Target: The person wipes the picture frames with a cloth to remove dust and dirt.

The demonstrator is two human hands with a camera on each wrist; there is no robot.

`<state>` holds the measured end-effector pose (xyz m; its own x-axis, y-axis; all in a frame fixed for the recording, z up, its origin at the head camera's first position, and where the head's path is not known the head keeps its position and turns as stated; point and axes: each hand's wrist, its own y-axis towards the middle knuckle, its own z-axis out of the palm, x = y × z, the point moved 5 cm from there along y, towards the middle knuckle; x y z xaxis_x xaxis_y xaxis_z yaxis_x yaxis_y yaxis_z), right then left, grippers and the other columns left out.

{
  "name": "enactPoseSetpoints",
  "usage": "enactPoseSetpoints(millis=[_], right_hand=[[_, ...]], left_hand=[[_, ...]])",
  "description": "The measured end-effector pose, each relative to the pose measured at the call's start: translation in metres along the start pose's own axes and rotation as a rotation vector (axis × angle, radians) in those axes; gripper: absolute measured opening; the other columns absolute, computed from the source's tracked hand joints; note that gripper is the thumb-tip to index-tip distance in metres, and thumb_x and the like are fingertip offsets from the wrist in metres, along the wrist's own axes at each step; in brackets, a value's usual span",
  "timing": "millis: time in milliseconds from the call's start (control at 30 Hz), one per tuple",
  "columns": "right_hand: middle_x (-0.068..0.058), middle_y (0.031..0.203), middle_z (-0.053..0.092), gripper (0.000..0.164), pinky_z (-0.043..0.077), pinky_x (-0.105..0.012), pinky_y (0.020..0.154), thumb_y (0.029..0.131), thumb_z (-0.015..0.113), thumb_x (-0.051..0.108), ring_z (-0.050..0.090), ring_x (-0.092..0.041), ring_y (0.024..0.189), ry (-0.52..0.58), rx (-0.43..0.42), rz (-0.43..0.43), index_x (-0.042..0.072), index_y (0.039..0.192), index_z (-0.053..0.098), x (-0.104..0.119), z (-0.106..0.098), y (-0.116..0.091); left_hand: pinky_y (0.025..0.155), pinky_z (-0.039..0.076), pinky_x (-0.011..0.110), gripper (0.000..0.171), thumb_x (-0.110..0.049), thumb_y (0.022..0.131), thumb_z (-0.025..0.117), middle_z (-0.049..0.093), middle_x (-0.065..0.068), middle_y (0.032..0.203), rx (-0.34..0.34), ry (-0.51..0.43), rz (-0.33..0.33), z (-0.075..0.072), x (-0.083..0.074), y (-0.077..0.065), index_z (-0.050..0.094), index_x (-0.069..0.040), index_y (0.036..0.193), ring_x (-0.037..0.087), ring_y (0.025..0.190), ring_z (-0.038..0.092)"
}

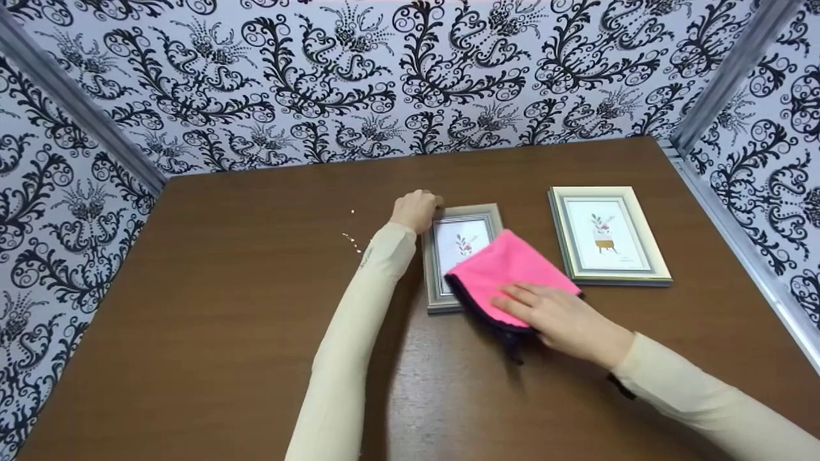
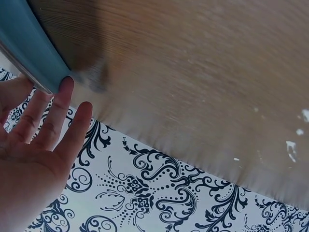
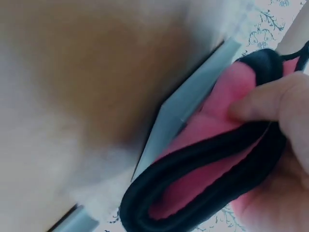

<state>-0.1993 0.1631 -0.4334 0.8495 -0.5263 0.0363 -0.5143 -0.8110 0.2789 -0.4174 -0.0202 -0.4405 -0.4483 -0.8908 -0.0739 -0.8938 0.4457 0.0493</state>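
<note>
A picture frame [image 1: 464, 226] with a small plant print lies on the table. My left hand [image 1: 415, 210] grips its far left corner; in the left wrist view the fingertips [image 2: 65, 89] bear against the blue-grey side of the frame [image 2: 36, 43]. Over the frame's lower right part lies a pink cloth [image 1: 506, 262] with black edging, which hides some of the print. My right hand [image 1: 557, 317] holds this cloth, fingers spread on top. The right wrist view shows the thumb pressing into the folded cloth [image 3: 217, 125], beside the frame's edge [image 3: 181, 106].
A second, cream-coloured picture frame [image 1: 608, 234] lies to the right, with a potted-plant print. White specks [image 1: 351, 241] dot the brown table [image 1: 224, 307] left of the left hand. Walls with black-and-white scroll patterns [image 1: 346, 77] enclose the table's back and sides.
</note>
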Motion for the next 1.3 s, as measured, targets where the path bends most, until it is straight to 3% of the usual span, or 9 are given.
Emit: enactPoseSetpoints(millis=[133,367,567,767,1033,1133,1300], right_hand=[[-0.024,0.116,0.063,0.063,0.053,-0.048,0.081,0.062,0.068,-0.015,0.062,-0.039,0.102,-0.1,-0.047,0.034,-0.002,0.123,0.061,0.008,-0.004,-0.021],[-0.021,0.103,0.067,0.055,0.056,-0.043,0.071,0.059,0.07,-0.016,0.067,-0.033,0.09,-0.122,-0.069,0.007,-0.003,0.112,0.067,0.022,0.002,-0.034],[-0.021,0.102,0.068,0.041,0.057,-0.039,0.065,0.069,0.07,-0.009,0.067,-0.031,0.089,-0.206,-0.016,-0.028,-0.003,0.11,0.067,0.039,0.01,-0.011],[-0.013,0.113,0.067,0.039,0.053,-0.035,0.086,0.078,0.067,-0.002,0.063,-0.025,0.102,-0.257,0.068,-0.085,0.002,0.117,0.067,0.054,0.023,0.026],[-0.005,0.117,0.067,0.035,0.044,-0.027,0.097,0.084,0.068,0.008,0.061,-0.017,0.11,-0.24,0.032,-0.261,0.011,0.119,0.068,0.072,0.041,0.07],[-0.004,0.116,0.067,0.034,0.044,-0.026,0.098,0.085,0.068,0.009,0.061,-0.016,0.11,-0.234,0.022,-0.29,0.012,0.119,0.068,0.073,0.042,0.075],[-0.008,0.116,0.067,0.041,0.046,-0.03,0.097,0.08,0.069,-0.001,0.061,-0.02,0.11,-0.099,0.026,-0.253,0.009,0.119,0.067,0.062,0.034,0.062]], left_hand=[[0.073,0.055,0.049,0.024,-0.007,0.09,0.06,0.068,0.01,0.109,-0.005,0.006,0.011,0.0,-0.002,0.0,0.073,-0.019,0.107,0.035,0.098,0.064],[0.075,0.055,0.048,0.023,-0.005,0.088,0.062,0.069,0.009,0.106,-0.015,0.031,0.016,-0.003,-0.001,-0.001,0.074,-0.018,0.103,0.034,0.096,0.065],[0.075,0.055,0.047,0.023,-0.002,0.083,0.066,0.07,0.011,0.102,-0.057,0.028,0.036,-0.001,-0.001,-0.002,0.075,-0.014,0.1,0.036,0.092,0.065],[0.076,0.055,0.046,0.022,-0.001,0.08,0.069,0.071,0.011,0.101,-0.073,0.031,0.045,-0.001,-0.002,0.001,0.074,-0.012,0.099,0.034,0.093,0.065],[0.073,0.056,0.046,0.02,0.001,0.08,0.066,0.071,0.013,0.1,-0.084,0.034,0.045,-0.001,-0.003,0.002,0.073,-0.01,0.095,0.035,0.09,0.066],[0.073,0.056,0.046,0.022,0.002,0.081,0.065,0.07,0.012,0.1,-0.075,0.024,0.033,-0.001,-0.003,0.002,0.074,-0.011,0.096,0.035,0.09,0.066],[0.074,0.056,0.046,0.024,0.001,0.083,0.064,0.07,0.012,0.102,-0.043,0.0,0.027,-0.001,0.0,0.001,0.074,-0.012,0.099,0.035,0.092,0.065]])
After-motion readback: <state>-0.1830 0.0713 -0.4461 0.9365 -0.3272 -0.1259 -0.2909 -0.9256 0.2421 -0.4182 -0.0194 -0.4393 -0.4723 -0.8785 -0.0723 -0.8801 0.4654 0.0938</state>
